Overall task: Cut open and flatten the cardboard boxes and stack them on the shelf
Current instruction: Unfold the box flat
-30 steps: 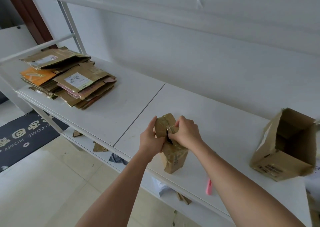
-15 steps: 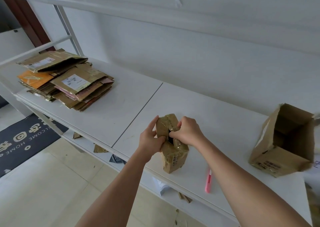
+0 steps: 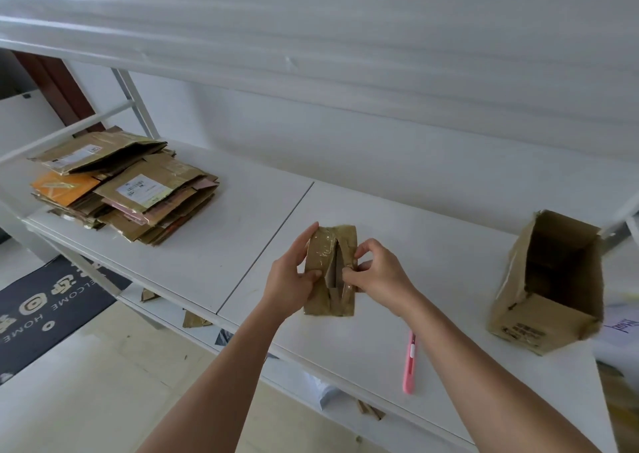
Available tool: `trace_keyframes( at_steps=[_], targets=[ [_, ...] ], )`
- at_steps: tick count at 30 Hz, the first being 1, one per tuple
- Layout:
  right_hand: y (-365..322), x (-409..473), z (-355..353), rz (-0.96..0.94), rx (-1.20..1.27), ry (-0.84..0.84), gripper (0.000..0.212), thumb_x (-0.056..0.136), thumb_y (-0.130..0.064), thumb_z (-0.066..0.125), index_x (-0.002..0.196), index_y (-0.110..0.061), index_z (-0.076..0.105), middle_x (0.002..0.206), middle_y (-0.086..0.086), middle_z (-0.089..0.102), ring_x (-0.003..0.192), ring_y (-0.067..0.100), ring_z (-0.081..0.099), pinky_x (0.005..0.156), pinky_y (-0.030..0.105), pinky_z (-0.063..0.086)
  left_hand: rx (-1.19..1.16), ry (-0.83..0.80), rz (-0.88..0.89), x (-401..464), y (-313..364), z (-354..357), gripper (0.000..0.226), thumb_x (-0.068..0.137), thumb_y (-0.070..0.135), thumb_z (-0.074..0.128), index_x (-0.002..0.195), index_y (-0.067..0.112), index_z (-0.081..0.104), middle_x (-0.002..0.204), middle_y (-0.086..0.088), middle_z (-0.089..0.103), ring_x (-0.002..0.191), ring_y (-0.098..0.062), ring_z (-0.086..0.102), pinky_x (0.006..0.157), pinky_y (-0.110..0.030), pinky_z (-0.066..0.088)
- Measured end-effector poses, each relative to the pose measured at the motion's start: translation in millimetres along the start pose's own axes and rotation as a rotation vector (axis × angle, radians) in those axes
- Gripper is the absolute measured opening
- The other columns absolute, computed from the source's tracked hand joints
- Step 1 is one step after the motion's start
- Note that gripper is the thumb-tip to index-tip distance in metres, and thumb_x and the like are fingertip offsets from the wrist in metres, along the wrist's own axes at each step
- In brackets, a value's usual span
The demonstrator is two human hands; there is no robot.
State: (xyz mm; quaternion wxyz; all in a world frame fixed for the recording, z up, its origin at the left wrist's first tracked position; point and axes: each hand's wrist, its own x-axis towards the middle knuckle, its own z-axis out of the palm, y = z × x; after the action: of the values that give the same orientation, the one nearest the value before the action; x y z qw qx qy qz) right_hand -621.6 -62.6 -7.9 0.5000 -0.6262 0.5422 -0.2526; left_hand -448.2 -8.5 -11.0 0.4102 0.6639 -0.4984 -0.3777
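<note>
Cardboard box (image 3: pixel 328 272), small and tape-wrapped, stands on the white shelf (image 3: pixel 214 245) near its front edge, its top seam split open. Left hand (image 3: pixel 290 276) grips the left flap, thumb on the tape; right hand (image 3: pixel 377 272) pinches the right flap. Flattened stack (image 3: pixel 128 189) lies at 10 o'clock, an open box (image 3: pixel 549 290) at 3 o'clock, a pink cutter (image 3: pixel 409 362) at 5 o'clock. White wall behind; tiled floor and dark doormat (image 3: pixel 41 307) at 8 o'clock.
</note>
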Motion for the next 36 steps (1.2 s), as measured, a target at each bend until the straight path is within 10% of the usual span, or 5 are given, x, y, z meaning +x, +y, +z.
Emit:
trace_keyframes(
  at_steps=[13, 20, 26, 31, 36],
  targets=[
    [28.9, -8.3, 1.7, 0.151, 0.443, -0.132, 0.031, 0.094, 0.007, 0.056, 0.12, -0.011, 0.057, 0.091, 0.01, 0.073, 0.083, 0.02, 0.072, 0.073, 0.031, 0.059, 0.073, -0.065, -0.054, -5.3, -12.9, -21.8, 0.085, 0.093, -0.009, 0.05, 0.136, 0.062, 0.031, 0.116, 0.003, 0.068, 0.104, -0.02, 0.064, 0.092, -0.048, 0.055],
    [26.3, -4.3, 12.6, -0.162, -0.099, 0.08, 0.108, 0.073, 0.014, 0.071, 0.154, -0.031, 0.016, 0.148, 0.001, 0.03, 0.119, 0.02, 0.048, 0.085, 0.026, 0.049, 0.181, -0.128, -0.009, -6.4, -11.2, -12.8, 0.09, 0.088, -0.01, 0.047, 0.135, 0.065, 0.032, 0.103, 0.004, 0.068, 0.094, -0.025, 0.063, 0.089, -0.049, 0.054],
    [10.8, -1.2, 14.0, -0.158, -0.144, -0.196, 0.1, 0.079, 0.01, 0.048, 0.155, -0.04, 0.006, 0.164, -0.013, -0.008, 0.151, 0.007, -0.002, 0.105, 0.02, 0.024, 0.101, -0.179, -0.004, -6.5, -11.0, -11.1, 0.092, 0.091, -0.011, 0.044, 0.134, 0.069, 0.028, 0.131, 0.016, 0.054, 0.115, -0.022, 0.058, 0.099, -0.05, 0.049],
    [9.0, 2.1, 15.2, -0.17, -0.007, -0.257, 0.085, 0.089, 0.001, 0.053, 0.152, -0.047, 0.021, 0.162, -0.02, 0.007, 0.148, 0.003, 0.012, 0.104, 0.023, 0.027, -0.047, -0.156, -0.04, -8.8, -21.3, -17.0, 0.091, 0.09, -0.004, 0.058, 0.131, 0.072, 0.029, 0.119, 0.027, 0.054, 0.092, 0.006, 0.063, 0.076, -0.024, 0.058],
    [8.0, 4.8, 26.7, -0.209, -0.038, -0.183, 0.067, 0.093, -0.014, 0.066, 0.146, -0.04, 0.035, 0.151, -0.013, 0.032, 0.134, 0.008, 0.036, 0.101, 0.023, 0.033, 0.033, -0.071, -0.014, -16.3, -17.4, -11.7, 0.105, 0.075, 0.002, 0.078, 0.144, 0.059, 0.023, 0.112, 0.017, 0.058, 0.094, -0.015, 0.065, 0.08, -0.038, 0.059]
  ],
)
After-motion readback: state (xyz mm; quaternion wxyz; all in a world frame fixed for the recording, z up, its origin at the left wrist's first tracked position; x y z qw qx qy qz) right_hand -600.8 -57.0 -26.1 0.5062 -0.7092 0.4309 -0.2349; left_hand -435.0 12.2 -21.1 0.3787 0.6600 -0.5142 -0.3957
